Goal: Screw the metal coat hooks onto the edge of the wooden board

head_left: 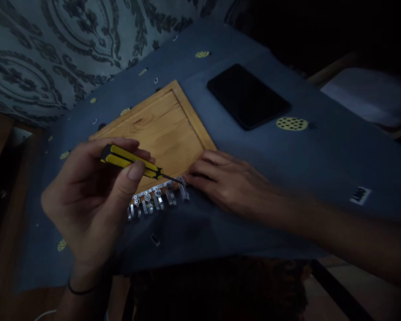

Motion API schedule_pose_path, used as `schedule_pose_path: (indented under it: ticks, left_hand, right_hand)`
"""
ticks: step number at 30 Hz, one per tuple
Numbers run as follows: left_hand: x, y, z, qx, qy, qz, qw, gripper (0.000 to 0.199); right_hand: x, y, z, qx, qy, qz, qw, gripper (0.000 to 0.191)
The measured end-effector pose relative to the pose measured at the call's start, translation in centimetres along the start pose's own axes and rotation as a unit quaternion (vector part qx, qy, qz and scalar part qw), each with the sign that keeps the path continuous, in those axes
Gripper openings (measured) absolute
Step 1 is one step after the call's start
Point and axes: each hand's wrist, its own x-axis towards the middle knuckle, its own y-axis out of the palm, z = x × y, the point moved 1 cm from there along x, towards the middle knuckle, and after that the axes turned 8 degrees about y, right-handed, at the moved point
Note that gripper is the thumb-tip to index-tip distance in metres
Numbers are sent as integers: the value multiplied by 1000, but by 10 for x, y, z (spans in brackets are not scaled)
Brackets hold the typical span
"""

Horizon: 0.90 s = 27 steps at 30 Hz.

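My left hand point(100, 196) is closed around the yellow-and-black handle of a screwdriver point(133, 162). Its thin shaft points right and slightly down, with the tip at the right end of a metal hook rail point(158, 191). Several silver hooks hang from this rail, which lies along the near edge of a framed wooden board point(167, 133). My right hand point(220, 178) rests at the board's near right corner, its fingers curled and pressed together at the rail's end beside the screwdriver tip. Its fingertips are partly hidden, and my left hand covers the board's left part.
A black phone or tablet point(249, 96) lies on the table right of the board. The table has a blue cloth point(321, 169) with a yellow pineapple print. A patterned wall or curtain point(83, 40) rises behind it. A pale seat-like surface point(367, 96) stands at the right.
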Motion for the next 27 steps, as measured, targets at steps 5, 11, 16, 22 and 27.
schedule_pose_path:
  ticks: [5,11,16,22,27]
  left_hand:
    - [0,4,0,23,19,-11,1000,21]
    - [-1,4,0,13,29,-5,999,23]
    - [0,15,-4,-55,-17,-31,998,23]
    - [10,41,-14,-224,-131,-140,956,18]
    - [17,52,-21,-216,-158,-184,946,54]
  right_hand:
    - [1,-2,0,-4,0,3,1000,25]
    - [1,-1,1,-4,1,-2,1000,26]
    - [0,-1,1,1,5,11,1000,27]
    - [0,0,0,-1,5,19,1000,24]
    - [2,1,0,-2,0,7,1000,25]
